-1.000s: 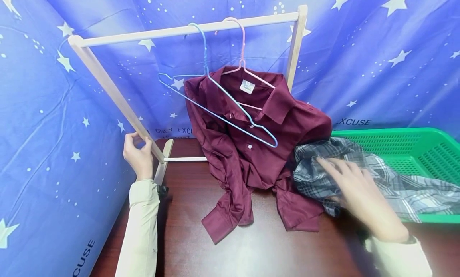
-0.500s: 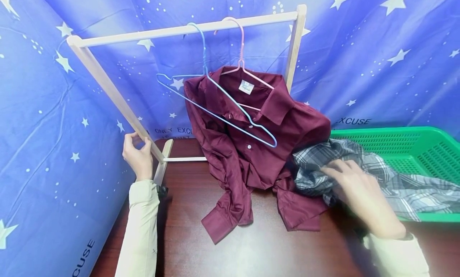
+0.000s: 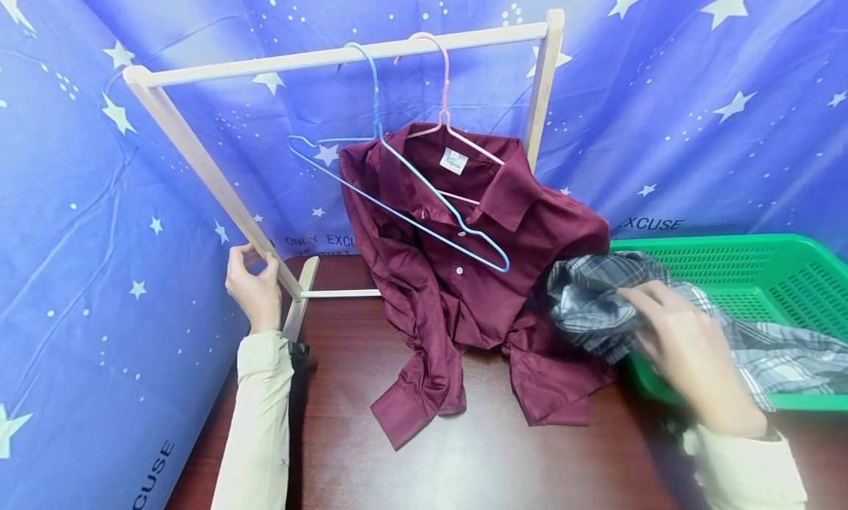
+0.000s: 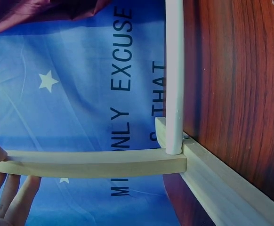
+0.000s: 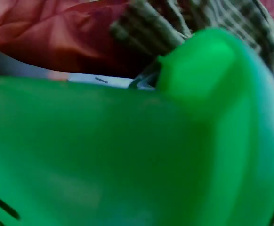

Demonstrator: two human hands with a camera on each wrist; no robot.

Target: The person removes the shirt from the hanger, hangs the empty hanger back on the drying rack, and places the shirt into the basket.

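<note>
My left hand (image 3: 255, 289) pinches the left upright of a wooden clothes rack (image 3: 199, 157), low down; in the left wrist view the thumb is on one side of the wood and the fingers (image 4: 28, 195) on the other. On the right, my right hand (image 3: 695, 355) grips a bunched part of a grey plaid shirt (image 3: 589, 296), its fingertips partly hidden in the folds. The plaid shirt trails over a green basket (image 3: 808, 401). A maroon shirt (image 3: 483, 304) hangs on a pink hanger (image 3: 447, 83), beside a bare blue hanger (image 3: 376, 90) on the rod.
The maroon sleeves rest on the dark wooden table (image 3: 397, 477), close to the basket's left end. A blue star-printed curtain (image 3: 695, 157) stands behind and to the left. The basket wall fills most of the right wrist view.
My right hand has drawn the bunched plaid cloth a little to the right, showing more of the basket's near left corner and the maroon sleeve. My left hand stays on the upright.
</note>
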